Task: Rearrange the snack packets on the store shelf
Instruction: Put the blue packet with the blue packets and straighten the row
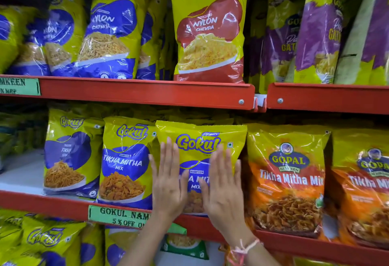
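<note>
A yellow and blue Gokul Tikha Mitha Mix packet (200, 139) stands upright at the front of the middle shelf (63, 204). My left hand (168, 183) lies flat against its lower left face, fingers spread and pointing up. Flat on its lower right face is my right hand (223, 190), with a thread band at the wrist. Neither hand grips the packet; both palms press on its front and cover part of its label. A matching Gokul Tikha Mitha Mix packet (124, 160) stands just to its left.
Orange Gopal Tikha Mitha Mix packets (288, 177) stand to the right and a Gokul Tikhi Sev packet (69, 154) to the left, with bare white shelf beyond it. The upper shelf holds Nylon Gathiya packets (111, 32), a red Nylon Chevda packet (208, 32) and purple packets (320, 34). More Gokul packets (44, 238) sit below.
</note>
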Demonstrator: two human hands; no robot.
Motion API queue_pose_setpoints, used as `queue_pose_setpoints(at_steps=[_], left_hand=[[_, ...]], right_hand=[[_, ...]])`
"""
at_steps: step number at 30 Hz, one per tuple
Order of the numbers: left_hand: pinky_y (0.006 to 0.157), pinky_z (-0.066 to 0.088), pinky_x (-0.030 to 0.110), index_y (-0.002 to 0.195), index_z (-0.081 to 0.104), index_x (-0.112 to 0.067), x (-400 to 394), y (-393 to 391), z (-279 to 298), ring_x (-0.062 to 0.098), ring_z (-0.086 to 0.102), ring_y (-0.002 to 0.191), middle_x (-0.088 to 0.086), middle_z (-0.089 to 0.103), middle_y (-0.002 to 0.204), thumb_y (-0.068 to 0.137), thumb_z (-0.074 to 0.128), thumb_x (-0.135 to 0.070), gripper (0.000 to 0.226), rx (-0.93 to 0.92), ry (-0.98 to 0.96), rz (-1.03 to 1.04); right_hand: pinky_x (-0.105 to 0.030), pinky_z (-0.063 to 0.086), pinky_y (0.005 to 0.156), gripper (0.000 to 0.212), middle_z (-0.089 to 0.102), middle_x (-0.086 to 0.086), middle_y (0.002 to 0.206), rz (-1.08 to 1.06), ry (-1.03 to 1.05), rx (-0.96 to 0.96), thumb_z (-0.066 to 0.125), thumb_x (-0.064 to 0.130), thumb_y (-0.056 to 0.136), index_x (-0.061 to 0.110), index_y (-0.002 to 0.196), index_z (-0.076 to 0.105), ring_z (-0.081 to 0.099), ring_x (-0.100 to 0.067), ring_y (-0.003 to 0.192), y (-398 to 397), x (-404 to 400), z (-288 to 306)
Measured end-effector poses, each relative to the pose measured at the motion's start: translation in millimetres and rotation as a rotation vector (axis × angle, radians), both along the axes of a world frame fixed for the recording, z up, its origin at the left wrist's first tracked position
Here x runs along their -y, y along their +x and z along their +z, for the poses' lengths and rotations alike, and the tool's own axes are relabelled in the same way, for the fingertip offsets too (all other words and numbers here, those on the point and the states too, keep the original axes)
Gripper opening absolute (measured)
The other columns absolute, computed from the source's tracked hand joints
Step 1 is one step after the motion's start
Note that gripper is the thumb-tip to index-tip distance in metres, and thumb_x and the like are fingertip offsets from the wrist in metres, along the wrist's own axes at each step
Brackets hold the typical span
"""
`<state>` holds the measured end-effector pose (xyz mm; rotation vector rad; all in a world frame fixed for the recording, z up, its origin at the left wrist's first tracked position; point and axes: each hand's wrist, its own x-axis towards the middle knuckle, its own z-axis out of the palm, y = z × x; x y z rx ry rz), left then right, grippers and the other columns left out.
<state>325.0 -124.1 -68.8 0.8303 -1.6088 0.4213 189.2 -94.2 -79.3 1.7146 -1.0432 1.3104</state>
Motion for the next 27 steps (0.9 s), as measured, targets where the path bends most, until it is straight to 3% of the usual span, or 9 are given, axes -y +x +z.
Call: queue_pose_setpoints(at_steps=[2, 5, 7, 13, 17, 22, 27], left_hand=[[0.123, 0.001, 0.046, 0.154, 0.011, -0.011, 16, 9, -12, 0.018, 0.003, 0.152, 0.002, 0.001, 0.164, 0.101, 0.022, -0.040, 0.062, 0.155, 0.024, 0.097], [0.122, 0.007, 0.049, 0.151, 0.021, -0.005, 27, 17, -6, 0.021, 0.009, 0.152, 0.012, 0.017, 0.162, 0.100, 0.022, -0.042, 0.063, 0.287, 0.133, 0.187], [0.122, 0.010, 0.049, 0.151, 0.023, -0.006, 28, 17, -2, 0.023, 0.013, 0.151, 0.013, 0.019, 0.162, 0.100, 0.020, -0.041, 0.062, 0.332, 0.185, 0.196], [0.122, 0.006, 0.048, 0.153, 0.019, -0.007, 13, 20, 2, 0.021, 0.012, 0.151, 0.009, 0.013, 0.163, 0.099, 0.017, -0.047, 0.067, 0.349, 0.234, 0.257], [0.122, 0.008, 0.049, 0.151, 0.025, -0.008, -19, 5, 6, 0.021, 0.013, 0.152, 0.007, 0.020, 0.162, 0.100, 0.023, -0.044, 0.063, 0.260, 0.176, 0.103], [0.119, 0.021, 0.047, 0.145, 0.040, -0.012, -50, -56, 16, 0.016, 0.028, 0.147, 0.000, 0.039, 0.154, 0.100, 0.030, -0.034, 0.051, 0.171, 0.118, -0.166], [0.115, 0.032, 0.029, 0.137, 0.051, -0.010, -69, -141, 36, 0.005, 0.039, 0.139, -0.004, 0.050, 0.142, 0.100, 0.039, -0.029, 0.043, 0.098, 0.104, -0.387]], right_hand=[[-0.046, 0.011, 0.127, 0.068, 0.009, -0.011, 0.171, -0.130, 0.025, -0.136, 0.030, 0.040, 0.106, 0.005, 0.160, 0.008, -0.001, -0.022, 0.159, -8, 20, -12], [-0.048, 0.018, 0.124, 0.070, 0.027, -0.018, 0.164, -0.213, 0.166, -0.112, 0.031, 0.048, 0.104, 0.003, 0.157, 0.018, 0.009, -0.025, 0.158, -15, 35, -4], [-0.049, 0.018, 0.123, 0.071, 0.026, -0.019, 0.165, -0.221, 0.243, -0.109, 0.031, 0.049, 0.104, 0.003, 0.157, 0.020, 0.018, -0.029, 0.155, -17, 37, -1], [-0.048, 0.023, 0.121, 0.074, 0.024, -0.016, 0.167, -0.264, 0.324, -0.129, 0.029, 0.054, 0.104, 0.002, 0.156, 0.028, 0.023, -0.028, 0.155, -18, 17, 6], [-0.044, 0.018, 0.126, 0.072, 0.024, -0.013, 0.168, -0.171, 0.292, -0.067, 0.029, 0.053, 0.105, 0.003, 0.156, 0.029, 0.020, -0.025, 0.157, -44, -34, 5], [-0.037, 0.013, 0.128, 0.061, 0.029, -0.008, 0.166, -0.101, 0.243, 0.015, 0.031, 0.043, 0.106, 0.007, 0.156, 0.032, 0.013, -0.018, 0.158, -113, -85, 12], [-0.033, 0.016, 0.127, 0.059, 0.033, 0.000, 0.165, -0.024, 0.229, 0.236, 0.028, 0.044, 0.107, 0.011, 0.154, 0.039, 0.016, -0.014, 0.158, -196, -108, 25]])
